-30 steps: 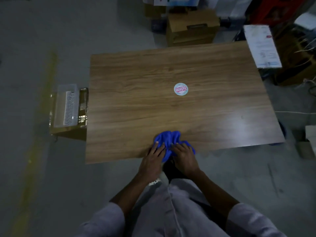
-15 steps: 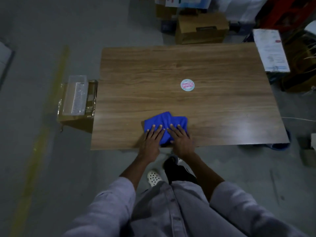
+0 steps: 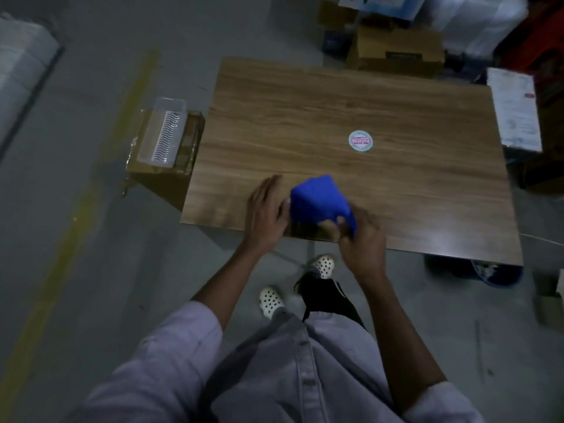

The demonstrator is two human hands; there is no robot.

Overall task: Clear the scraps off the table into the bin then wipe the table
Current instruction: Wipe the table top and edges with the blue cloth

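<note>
A folded blue cloth (image 3: 317, 199) is raised just above the near edge of the wooden table (image 3: 351, 117). My right hand (image 3: 360, 236) grips the cloth from below at its right side. My left hand (image 3: 265, 212) is beside the cloth's left edge with its fingers spread; its thumb touches the cloth. A round white and pink sticker (image 3: 360, 141) lies on the table right of centre. A clear plastic bin (image 3: 163, 131) sits on a cardboard box (image 3: 158, 175) against the table's left side.
Cardboard boxes (image 3: 396, 51) stand behind the table's far edge. A white printed sheet (image 3: 515, 109) lies on a surface off the right side. A yellow line (image 3: 76, 215) runs along the grey floor at left. My feet in white clogs (image 3: 271, 302) are below the near edge.
Both hands lay flat on the cloth pressed to the table; now my right hand has lifted it off the surface and my left hand has come off to the side.
</note>
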